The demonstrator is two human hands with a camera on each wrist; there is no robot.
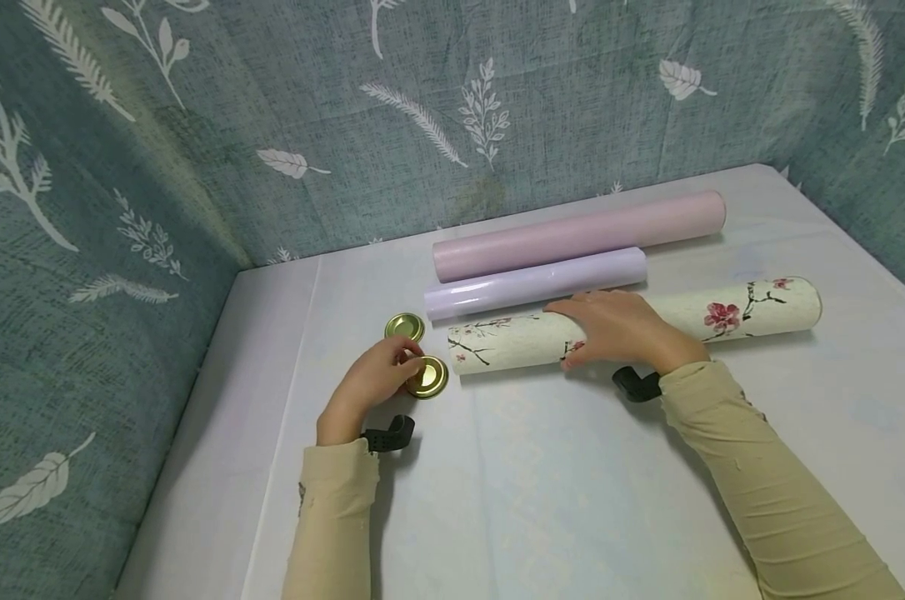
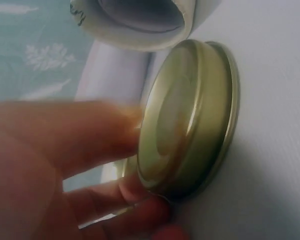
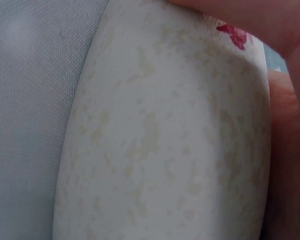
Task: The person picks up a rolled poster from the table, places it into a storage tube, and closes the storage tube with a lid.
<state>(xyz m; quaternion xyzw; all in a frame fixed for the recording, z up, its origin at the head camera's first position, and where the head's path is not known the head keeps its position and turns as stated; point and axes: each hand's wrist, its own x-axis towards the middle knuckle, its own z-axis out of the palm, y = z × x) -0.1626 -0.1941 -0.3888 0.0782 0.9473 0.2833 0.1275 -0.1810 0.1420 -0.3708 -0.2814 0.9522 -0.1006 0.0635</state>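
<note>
My left hand (image 1: 376, 373) pinches the nearer gold jar lid (image 1: 432, 377) at its left edge. In the left wrist view the thumb meets the top face of this lid (image 2: 210, 95), while the fingers curl at its rim. Just behind it lies a second gold lid (image 1: 403, 326), close to the fingertips. My right hand (image 1: 623, 330) grips the middle of a cream roll of wallpaper with red blossoms (image 1: 767, 308), thumb on the near side and fingers over the far side. Up close, the right wrist view shows the mottled roll (image 3: 145, 135) under that hand.
Behind the cream roll lie a glossy lilac roll (image 1: 535, 283) and a longer pink roll (image 1: 580, 233), roughly parallel to it. A white cloth (image 1: 497, 517) covers the table. Green leaf-patterned fabric (image 1: 310, 108) hangs behind and at both sides.
</note>
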